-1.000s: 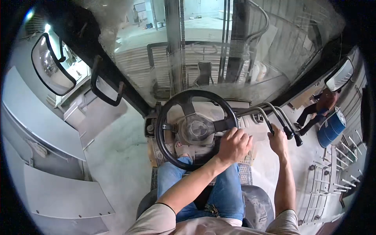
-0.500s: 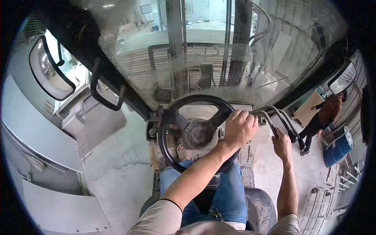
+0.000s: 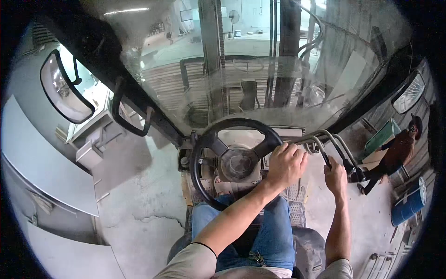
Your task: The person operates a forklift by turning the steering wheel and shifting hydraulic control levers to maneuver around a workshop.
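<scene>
Cool, pale light brightens the room beyond the windshield [image 3: 260, 65], whose dusty glass veils everything behind it. High on the left glows a thin white streak [image 3: 126, 10]. I see a soft shadow across the floor [image 3: 139, 195] on that side, a fairly crisp steering wheel [image 3: 239, 162], and edges that bow, sinking into black corners.
</scene>
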The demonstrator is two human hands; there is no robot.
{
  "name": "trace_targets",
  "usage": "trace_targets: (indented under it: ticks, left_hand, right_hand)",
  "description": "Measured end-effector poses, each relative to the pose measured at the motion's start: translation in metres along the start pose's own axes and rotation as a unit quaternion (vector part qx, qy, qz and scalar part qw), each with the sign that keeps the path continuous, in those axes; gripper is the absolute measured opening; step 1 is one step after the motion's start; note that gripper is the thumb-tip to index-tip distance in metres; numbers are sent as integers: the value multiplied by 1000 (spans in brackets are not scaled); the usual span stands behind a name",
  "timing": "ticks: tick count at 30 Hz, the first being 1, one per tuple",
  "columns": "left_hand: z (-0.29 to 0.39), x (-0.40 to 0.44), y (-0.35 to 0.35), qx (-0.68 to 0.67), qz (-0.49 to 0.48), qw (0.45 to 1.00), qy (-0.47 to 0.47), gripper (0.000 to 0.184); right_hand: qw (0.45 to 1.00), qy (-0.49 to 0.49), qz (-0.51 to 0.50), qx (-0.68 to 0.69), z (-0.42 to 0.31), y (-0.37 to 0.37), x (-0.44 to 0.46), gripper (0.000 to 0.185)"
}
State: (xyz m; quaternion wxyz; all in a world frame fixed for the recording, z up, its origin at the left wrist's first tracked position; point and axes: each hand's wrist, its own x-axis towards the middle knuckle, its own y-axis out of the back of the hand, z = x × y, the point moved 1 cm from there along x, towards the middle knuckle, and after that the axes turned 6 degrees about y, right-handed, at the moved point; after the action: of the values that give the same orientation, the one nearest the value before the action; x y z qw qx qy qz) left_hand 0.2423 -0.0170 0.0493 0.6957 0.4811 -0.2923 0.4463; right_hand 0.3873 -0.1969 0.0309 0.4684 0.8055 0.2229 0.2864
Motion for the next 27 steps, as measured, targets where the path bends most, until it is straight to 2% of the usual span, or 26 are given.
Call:
trace_targets:
  ticks: [10, 15, 17, 19, 21, 23, 27]
  left_hand:
    - [4, -10, 5, 4, -12, 1000, 6, 18]
    - [29, -65, 30, -20, -105, 994, 8, 19]
    - [30, -93, 61, -21, -106, 994, -16, 22]
    - [24, -116, 99, 3, -170, 985, 1, 23]
    - [8, -129, 134, 10, -139, 990, 14, 26]
    - [-13, -143, 166, 52, -158, 985, 43, 28]
    - [-59, -121, 209, 124, -65, 989, 44, 26]
  right_hand:
    - [1000, 17, -4, 3, 1, -3, 0, 40]
    - [1000, 19, -13, -2, 4, 0, 1, 40]
    - [1000, 11, -14, -5, 5, 0, 1, 41]
    - [1000, 7, -10, 4, -1, 4, 2, 41]
    - [1000, 13, -2, 7, 6, 0, 3, 40]
    - [1000, 20, 8, 11, 9, -1, 2, 40]
    - [1000, 3, -14, -19, 2, 2, 7, 39]
